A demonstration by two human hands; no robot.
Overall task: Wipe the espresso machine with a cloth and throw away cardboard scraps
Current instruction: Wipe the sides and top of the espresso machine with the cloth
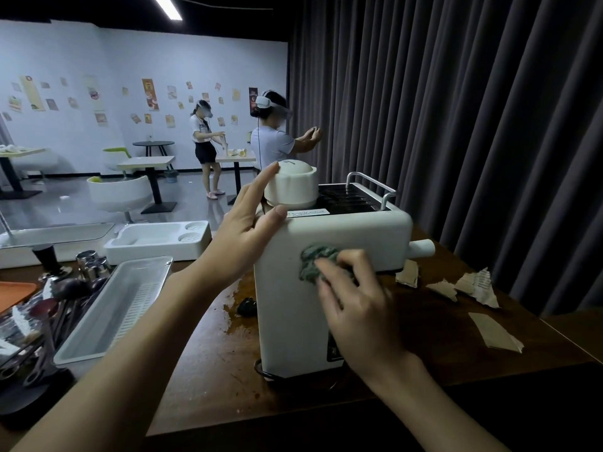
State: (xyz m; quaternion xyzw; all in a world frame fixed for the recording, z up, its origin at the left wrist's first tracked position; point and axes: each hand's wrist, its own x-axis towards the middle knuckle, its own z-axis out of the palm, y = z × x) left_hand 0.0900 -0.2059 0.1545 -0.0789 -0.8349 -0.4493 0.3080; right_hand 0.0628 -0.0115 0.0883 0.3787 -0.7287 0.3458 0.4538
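The left hand point(251, 223), fingers spread, braces the espresso machine point(293, 321); the right hand point(355, 308) grips a green cloth point(318, 261) against its near side. Hard rubbing might shove it onto the cardboard scraps point(473, 285) at right.

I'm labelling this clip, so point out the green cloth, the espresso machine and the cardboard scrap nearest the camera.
green cloth point(316, 260), head view, exposed bunched upper part.
espresso machine point(287, 308), head view, bare white side panel.
nearest cardboard scrap point(494, 332), head view, middle of its flat face.
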